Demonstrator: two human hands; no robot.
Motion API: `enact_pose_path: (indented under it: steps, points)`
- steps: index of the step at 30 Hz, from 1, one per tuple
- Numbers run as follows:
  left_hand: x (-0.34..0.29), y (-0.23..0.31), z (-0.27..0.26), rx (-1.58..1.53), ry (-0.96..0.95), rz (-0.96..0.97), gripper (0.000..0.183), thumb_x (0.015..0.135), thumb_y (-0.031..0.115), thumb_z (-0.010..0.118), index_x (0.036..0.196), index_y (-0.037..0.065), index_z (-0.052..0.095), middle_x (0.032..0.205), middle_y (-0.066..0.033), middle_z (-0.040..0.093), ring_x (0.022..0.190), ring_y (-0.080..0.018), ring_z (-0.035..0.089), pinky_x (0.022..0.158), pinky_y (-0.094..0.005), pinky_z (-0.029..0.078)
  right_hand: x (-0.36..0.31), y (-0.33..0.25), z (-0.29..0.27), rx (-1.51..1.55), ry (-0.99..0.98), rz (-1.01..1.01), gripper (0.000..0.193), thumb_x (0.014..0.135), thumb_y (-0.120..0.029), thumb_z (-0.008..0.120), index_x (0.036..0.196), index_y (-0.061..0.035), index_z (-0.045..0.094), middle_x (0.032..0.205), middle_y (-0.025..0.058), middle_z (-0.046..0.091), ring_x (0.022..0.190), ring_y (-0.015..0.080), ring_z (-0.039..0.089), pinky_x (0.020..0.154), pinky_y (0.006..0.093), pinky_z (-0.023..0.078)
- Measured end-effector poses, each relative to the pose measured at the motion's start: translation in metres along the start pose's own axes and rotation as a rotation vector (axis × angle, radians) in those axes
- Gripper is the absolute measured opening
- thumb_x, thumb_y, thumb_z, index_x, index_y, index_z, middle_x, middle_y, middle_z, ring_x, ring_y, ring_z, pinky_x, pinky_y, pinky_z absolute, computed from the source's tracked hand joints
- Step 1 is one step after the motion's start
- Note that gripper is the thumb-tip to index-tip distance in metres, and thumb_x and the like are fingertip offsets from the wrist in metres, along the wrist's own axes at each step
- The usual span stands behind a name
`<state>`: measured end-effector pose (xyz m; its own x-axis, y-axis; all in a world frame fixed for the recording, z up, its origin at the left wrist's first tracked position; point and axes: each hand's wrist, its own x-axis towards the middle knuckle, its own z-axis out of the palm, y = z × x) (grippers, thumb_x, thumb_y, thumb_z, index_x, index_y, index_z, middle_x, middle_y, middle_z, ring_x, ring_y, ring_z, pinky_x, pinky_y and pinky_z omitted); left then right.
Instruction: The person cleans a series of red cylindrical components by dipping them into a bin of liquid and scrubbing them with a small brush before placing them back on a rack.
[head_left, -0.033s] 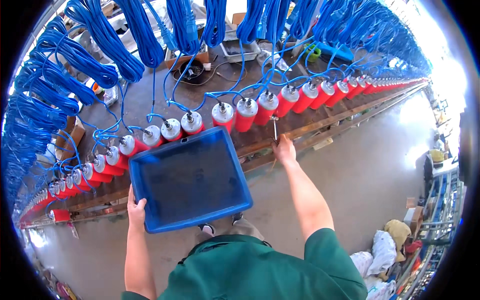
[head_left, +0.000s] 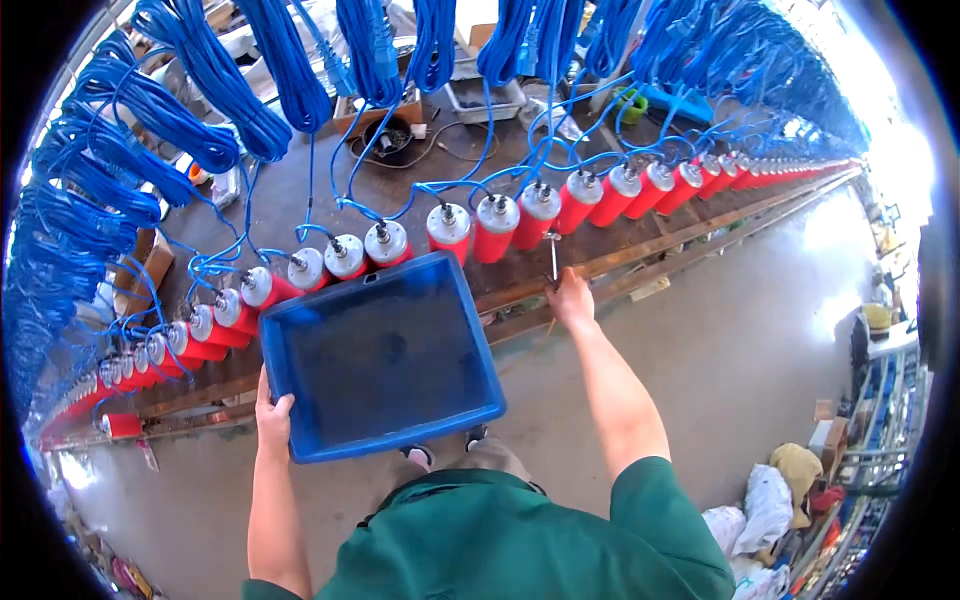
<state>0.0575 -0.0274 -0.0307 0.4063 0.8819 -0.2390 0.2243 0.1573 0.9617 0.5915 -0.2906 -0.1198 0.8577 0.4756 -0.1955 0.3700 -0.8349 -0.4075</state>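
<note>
A blue rectangular plastic tray point(head_left: 385, 355) with a dark bottom is held tilted in front of me, its far edge against the row of red cylinders. My left hand point(head_left: 273, 422) is closed on the tray's left side near the lower corner, thumb over the rim. To the right, at the bench edge, my right hand point(head_left: 572, 298) is closed round a thin T-shaped metal tool point(head_left: 554, 256). The tool's crossed end points away from me, close to a red cylinder point(head_left: 536, 222) with a silver top. Its exact kind is unclear, and my fingers hide the lower end.
Silver-topped red cylinders point(head_left: 597, 205) line the dark bench point(head_left: 425, 190), each with a blue cable. Blue cable coils point(head_left: 300, 85) hang above. Behind are a black bowl point(head_left: 388, 138), a grey bin point(head_left: 484, 100) and a green container point(head_left: 632, 105). White sacks point(head_left: 768, 508) lie right, near a rack.
</note>
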Motion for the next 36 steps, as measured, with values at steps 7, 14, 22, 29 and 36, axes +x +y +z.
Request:
enact_pose_path:
  steps: [7, 14, 22, 29, 36]
  points:
    - [0.009, 0.007, 0.010, 0.003, -0.043, 0.019, 0.090, 0.078, 0.001, 0.056, 0.166, 0.009, 0.039, 0.159, -0.0116, 0.051, 0.143, -0.0277, 0.052, 0.121, -0.0396, 0.041, 0.017, 0.039, 0.013, 0.028, -0.004, -0.070, 0.038, 0.088, -0.026, 0.072, 0.118, -0.0044, 0.063, 0.099, 0.0210, 0.075, 0.089, 0.0378, 0.075, 0.080, 0.0491, 0.060]
    - [0.001, -0.007, 0.000, -0.132, -0.051, -0.031, 0.095, 0.079, -0.010, 0.053, 0.169, 0.014, 0.035, 0.161, -0.0084, 0.051, 0.142, -0.0236, 0.054, 0.118, -0.0351, 0.044, -0.117, -0.035, -0.054, 1.172, -0.473, -0.100, 0.018, 0.093, -0.003, 0.070, 0.104, -0.0078, 0.056, 0.085, 0.0045, 0.062, 0.067, 0.0147, 0.066, 0.054, 0.0308, 0.055]
    - [-0.004, -0.008, 0.029, -0.159, -0.081, 0.039, 0.095, 0.079, -0.012, 0.051, 0.169, 0.012, 0.035, 0.161, -0.0060, 0.050, 0.142, -0.0195, 0.053, 0.118, -0.0325, 0.042, -0.164, -0.049, -0.030, 0.939, -0.309, -0.112, 0.032, 0.095, -0.032, 0.086, 0.100, -0.0113, 0.062, 0.081, -0.0051, 0.059, 0.067, 0.0051, 0.053, 0.055, 0.0228, 0.045]
    - [-0.008, -0.010, 0.071, -0.178, -0.108, 0.043, 0.095, 0.077, -0.012, 0.047, 0.168, 0.012, 0.035, 0.161, -0.0083, 0.049, 0.147, -0.0259, 0.050, 0.123, -0.0384, 0.040, -0.142, -0.015, -0.043, 1.007, -0.298, -0.039, 0.028, 0.094, -0.030, 0.087, 0.095, -0.0115, 0.065, 0.081, -0.0068, 0.058, 0.069, 0.0040, 0.051, 0.061, 0.0222, 0.043]
    - [-0.021, 0.015, 0.137, -0.146, -0.099, -0.014, 0.093, 0.079, -0.010, 0.045, 0.168, 0.013, 0.035, 0.158, -0.0084, 0.051, 0.144, -0.0267, 0.052, 0.121, -0.0385, 0.042, -0.123, 0.027, -0.055, 1.192, -0.193, 0.053, 0.019, 0.096, -0.019, 0.084, 0.094, -0.0098, 0.067, 0.083, -0.0064, 0.062, 0.073, 0.0040, 0.054, 0.068, 0.0223, 0.048]
